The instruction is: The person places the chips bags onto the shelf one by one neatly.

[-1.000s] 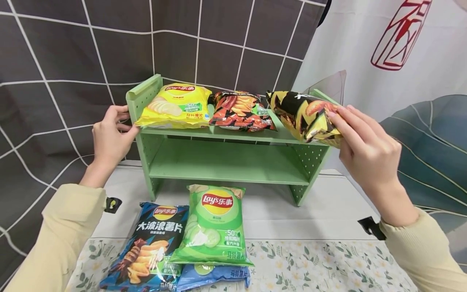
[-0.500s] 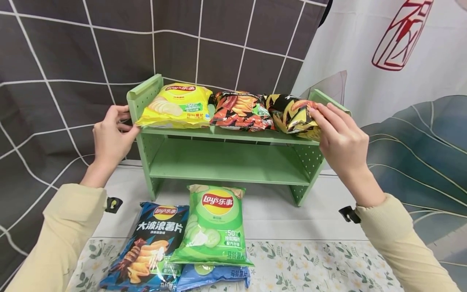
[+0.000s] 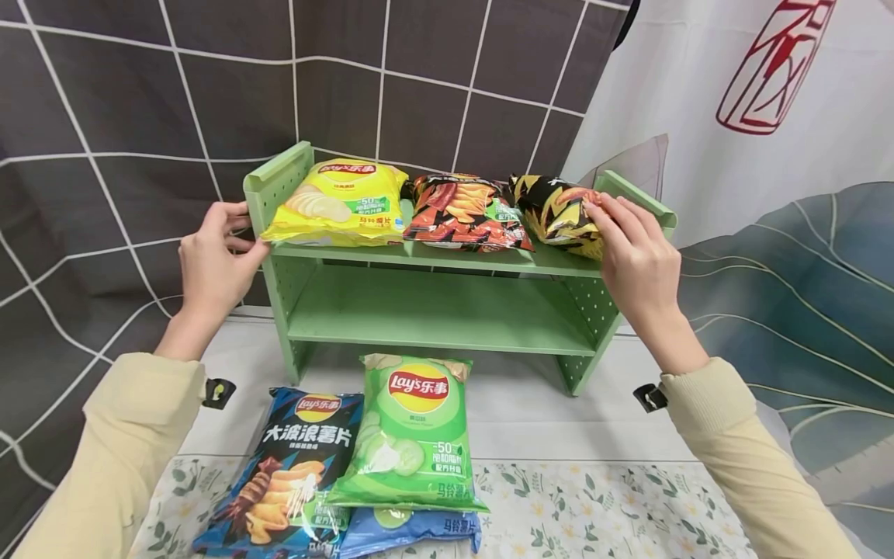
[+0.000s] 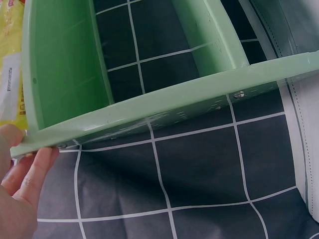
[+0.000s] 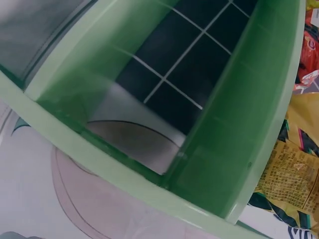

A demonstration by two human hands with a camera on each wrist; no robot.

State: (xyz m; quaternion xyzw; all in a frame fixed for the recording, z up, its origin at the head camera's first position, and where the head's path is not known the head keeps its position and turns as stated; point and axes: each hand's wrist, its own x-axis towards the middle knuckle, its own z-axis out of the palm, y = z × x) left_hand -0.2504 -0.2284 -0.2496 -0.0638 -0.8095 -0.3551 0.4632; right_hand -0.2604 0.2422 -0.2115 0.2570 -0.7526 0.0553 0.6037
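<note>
The right hand (image 3: 644,260) pinched the black-gold chip bag (image 3: 559,211) atop the right end of the green rack (image 3: 440,310); the left hand (image 3: 218,256) gripped the left upright (image 3: 277,310). Yellow Lay's bag (image 3: 342,203) and red bag (image 3: 466,210) were shelved; green Lay's bag (image 3: 412,427), black-blue Lay's bag (image 3: 279,466) and blue bag (image 3: 419,526) lay unshelved on the desk (image 3: 552,435).

I'm pinching a bag (image 3: 559,211) by its near end with my right fingers (image 3: 628,221). The bag is gleaming black and gold, carrying an orange-brown food picture, and is looking puffed. It's lying slantwise, printed front facing up, at the right end of the rack's (image 3: 440,310) top shelf; its gold back with small dark print is showing in the right wrist view. The rack is standing upright, all in light green, its side panels displaying small holes. My left fingers (image 4: 35,177) and thumb are gripping its left panel.
</note>
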